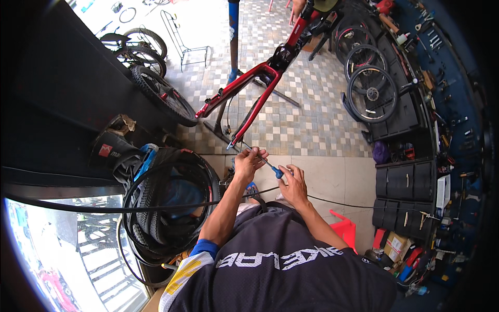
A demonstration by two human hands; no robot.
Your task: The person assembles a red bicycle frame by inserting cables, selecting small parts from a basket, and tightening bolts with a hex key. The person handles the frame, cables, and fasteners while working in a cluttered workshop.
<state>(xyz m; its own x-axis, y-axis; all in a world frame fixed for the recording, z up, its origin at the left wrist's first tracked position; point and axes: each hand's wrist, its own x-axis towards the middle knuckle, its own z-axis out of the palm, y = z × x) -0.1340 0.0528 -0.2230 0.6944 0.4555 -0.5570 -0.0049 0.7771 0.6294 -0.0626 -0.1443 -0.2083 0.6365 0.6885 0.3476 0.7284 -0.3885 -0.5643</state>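
Note:
My right hand (294,186) is closed around the blue handle of a screwdriver (278,172). The tool's thin metal shaft slants up and left toward the rear end of a red bicycle frame (266,89). Close to that frame end, my left hand (248,165) pinches the shaft between its fingertips. Where the tip sits, and its shape, I cannot make out. The frame is tilted, its two rear arms pointing down toward me, with no rear wheel between them. A thin cable hangs near the lower arm.
Beside the frame stands a blue post (233,31). Coiled tyres (156,208) are piled at my left, below a bicycle wheel (165,96). On the right are loose wheels (372,94), black drawers (405,182), a wall of tools (435,40) and a red stool (343,230).

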